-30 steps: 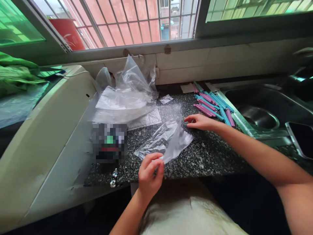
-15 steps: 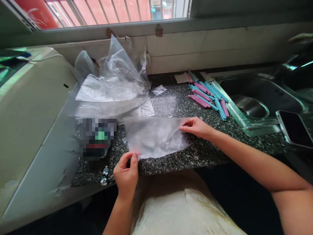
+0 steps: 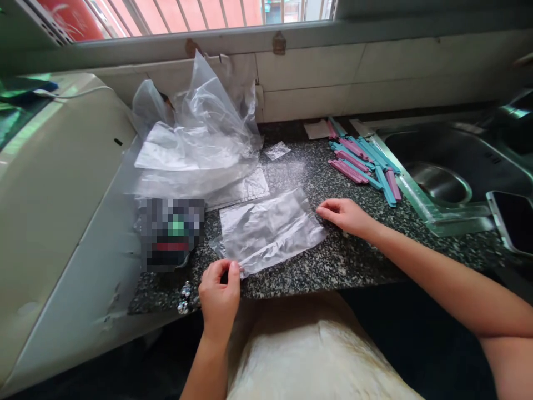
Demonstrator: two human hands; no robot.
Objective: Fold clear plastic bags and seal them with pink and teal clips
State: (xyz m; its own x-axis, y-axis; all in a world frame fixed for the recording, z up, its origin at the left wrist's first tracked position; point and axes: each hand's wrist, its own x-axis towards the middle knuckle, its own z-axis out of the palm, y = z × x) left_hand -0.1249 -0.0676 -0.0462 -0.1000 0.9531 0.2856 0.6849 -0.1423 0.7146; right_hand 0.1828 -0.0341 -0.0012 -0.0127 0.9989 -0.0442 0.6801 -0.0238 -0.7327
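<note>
A small clear plastic bag [image 3: 270, 229] lies flat on the speckled granite counter [image 3: 333, 261]. My left hand [image 3: 219, 294] pinches the bag's near left corner at the counter's front edge, fingers closed. My right hand [image 3: 345, 215] rests on the counter just right of the bag's far right corner, fingers curled together, apparently touching that corner; I see nothing else in it. Beyond my right hand lies a heap of several blue and pink clips [image 3: 363, 163].
A pile of crumpled clear plastic bags [image 3: 200, 144] sits at the back left against the tiled wall. A blurred dark package [image 3: 170, 233] lies left of the bag. A steel sink [image 3: 441, 178] and a phone [image 3: 514, 219] are to the right. A beige appliance [image 3: 54, 194] bounds the left.
The bag, crumpled and held up a second ago, was spread out between both hands and now lies flat on the counter. The right hand's grip on its corner has loosened.
</note>
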